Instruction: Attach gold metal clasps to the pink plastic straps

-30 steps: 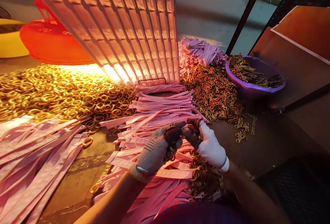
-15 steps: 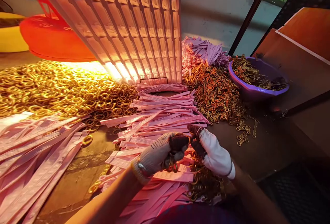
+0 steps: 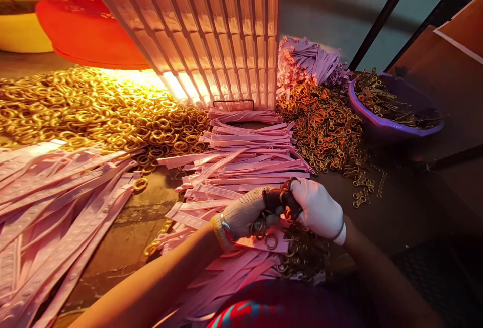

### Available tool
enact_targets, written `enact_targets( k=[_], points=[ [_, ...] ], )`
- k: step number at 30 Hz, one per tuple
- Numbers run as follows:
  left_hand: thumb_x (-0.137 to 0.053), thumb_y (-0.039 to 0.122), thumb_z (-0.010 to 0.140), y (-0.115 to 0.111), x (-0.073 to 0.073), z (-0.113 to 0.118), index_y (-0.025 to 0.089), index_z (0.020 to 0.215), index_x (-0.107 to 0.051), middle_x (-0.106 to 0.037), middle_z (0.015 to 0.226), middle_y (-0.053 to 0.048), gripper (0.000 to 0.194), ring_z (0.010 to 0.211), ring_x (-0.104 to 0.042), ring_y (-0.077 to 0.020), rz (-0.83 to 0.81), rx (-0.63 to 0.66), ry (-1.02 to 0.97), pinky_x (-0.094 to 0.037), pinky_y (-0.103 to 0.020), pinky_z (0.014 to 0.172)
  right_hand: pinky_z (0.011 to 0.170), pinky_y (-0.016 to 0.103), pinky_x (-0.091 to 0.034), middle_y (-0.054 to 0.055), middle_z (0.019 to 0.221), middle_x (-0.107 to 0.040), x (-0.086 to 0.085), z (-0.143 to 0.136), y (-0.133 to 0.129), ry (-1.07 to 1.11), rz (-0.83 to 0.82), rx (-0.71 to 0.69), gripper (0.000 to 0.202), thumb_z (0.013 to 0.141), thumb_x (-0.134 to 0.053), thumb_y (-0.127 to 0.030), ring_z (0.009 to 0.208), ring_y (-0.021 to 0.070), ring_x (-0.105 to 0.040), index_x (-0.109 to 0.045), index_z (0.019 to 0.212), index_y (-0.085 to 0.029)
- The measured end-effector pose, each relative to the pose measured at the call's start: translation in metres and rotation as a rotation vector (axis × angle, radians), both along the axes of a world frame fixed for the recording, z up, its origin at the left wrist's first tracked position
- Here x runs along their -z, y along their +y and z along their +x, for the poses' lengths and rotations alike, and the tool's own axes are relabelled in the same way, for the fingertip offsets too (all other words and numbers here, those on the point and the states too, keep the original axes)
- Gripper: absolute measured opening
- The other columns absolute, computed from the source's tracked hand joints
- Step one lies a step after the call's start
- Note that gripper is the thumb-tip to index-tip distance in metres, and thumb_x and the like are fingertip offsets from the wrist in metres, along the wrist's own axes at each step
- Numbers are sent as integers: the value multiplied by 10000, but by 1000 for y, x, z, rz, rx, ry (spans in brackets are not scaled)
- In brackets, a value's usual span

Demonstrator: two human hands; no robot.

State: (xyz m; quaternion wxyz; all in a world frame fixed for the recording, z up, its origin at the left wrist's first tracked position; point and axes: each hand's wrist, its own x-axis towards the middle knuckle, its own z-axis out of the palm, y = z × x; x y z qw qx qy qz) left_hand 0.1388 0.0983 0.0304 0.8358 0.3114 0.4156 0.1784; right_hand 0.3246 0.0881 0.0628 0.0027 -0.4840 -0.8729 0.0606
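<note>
My left hand [image 3: 251, 213], in a dotted light glove with dark fingertips, is closed around several metal rings [image 3: 270, 240], some hanging below its fingers. My right hand [image 3: 316, 208], in a white glove with dark fingertips, meets it fingertip to fingertip. Its fingers are pinched on a small metal piece, too dark to make out exactly. Both hands are above a pile of pink straps [image 3: 241, 162]. Just below my right hand lies a dark heap of metal clasps [image 3: 306, 255].
Gold rings [image 3: 94, 111] spread across the left, beneath a red lamp shade [image 3: 90, 33]. More pink straps [image 3: 56, 222] lie lower left. A ribbed panel [image 3: 222, 31] stands behind. Chained clasps [image 3: 324, 121] and a purple basin [image 3: 396, 116] are at the right.
The view has shifted, so the surroundings sit slightly up and to the right. My hands have come closer together, with the right fingers now pressed against the left ones.
</note>
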Motion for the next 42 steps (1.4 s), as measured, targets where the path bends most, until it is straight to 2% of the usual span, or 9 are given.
enact_targets(
  k=[4, 9, 12, 15, 21, 26, 31, 35, 42],
  points=[
    [-669, 615, 833, 1, -11, -11, 172, 658, -576, -502, 503, 0, 486, 356, -362, -65, 269, -47, 128, -263, -167, 327, 701, 322, -397, 123, 966, -722, -11, -2, 7, -146, -74, 10, 178, 900, -568, -166, 868, 252, -664, -619, 1070, -146],
    [-674, 464, 852, 3, -14, -17, 175, 689, -599, -515, 493, -9, 340, 351, -392, -81, 456, 37, 159, -289, -168, 323, 662, 313, -364, 119, 958, -753, -13, -7, 7, -161, -104, 13, 210, 930, -604, -295, 855, 255, -683, -643, 1079, -152],
    [-678, 465, 859, 1, -8, -16, 176, 741, -624, -500, 502, 7, 316, 347, -367, -72, 375, 72, 121, -278, -163, 319, 648, 316, -351, 95, 931, -768, -11, -9, 5, -120, -102, 22, 250, 917, -628, -384, 837, 254, -693, -674, 1049, -176],
    [-687, 477, 858, -3, -5, -15, 180, 761, -624, -485, 497, 19, 318, 341, -346, -68, 298, 79, 111, -261, -156, 312, 633, 320, -325, 73, 897, -775, -8, -10, 4, -93, -106, 33, 191, 915, -611, -352, 806, 241, -696, -695, 997, -202],
    [-701, 445, 866, -8, -6, -23, 178, 703, -626, -565, 526, -24, 321, 353, -417, -94, 409, 111, 140, -299, -172, 312, 644, 307, -337, 44, 924, -765, -1, -6, 1, -58, -218, -8, 169, 890, -593, -235, 816, 216, -682, -668, 1038, -202],
    [-709, 408, 875, -11, -6, -22, 182, 705, -617, -537, 493, -13, 298, 348, -400, -90, 427, 3, 165, -273, -163, 313, 705, 322, -387, 98, 1024, -736, 6, -8, -3, -64, -142, -87, 249, 871, -558, -188, 887, 244, -676, -626, 1106, -146],
    [-657, 390, 911, -9, -10, -20, 185, 704, -591, -542, 503, -12, 299, 338, -405, -91, 480, -20, 232, -308, -165, 307, 690, 324, -376, 98, 955, -751, -1, -10, 1, -94, -127, -8, 220, 901, -602, -312, 880, 260, -684, -661, 1056, -168],
    [-707, 401, 884, -1, -12, -20, 170, 665, -598, -522, 479, -10, 337, 319, -399, -79, 432, -36, 152, -286, -157, 306, 690, 299, -373, 80, 924, -766, -5, -9, 9, 13, -196, -78, 224, 973, -563, -375, 841, 231, -688, -680, 1019, -190],
    [-689, 350, 900, 14, -14, -12, 171, 708, -587, -486, 521, 13, 282, 333, -364, -71, 133, -266, -36, -258, -162, 291, 654, 292, -392, 55, 787, -708, 15, -11, 6, 338, -209, 251, 203, 1021, -483, -304, 713, 213, -619, -650, 1004, -189]
  ],
)
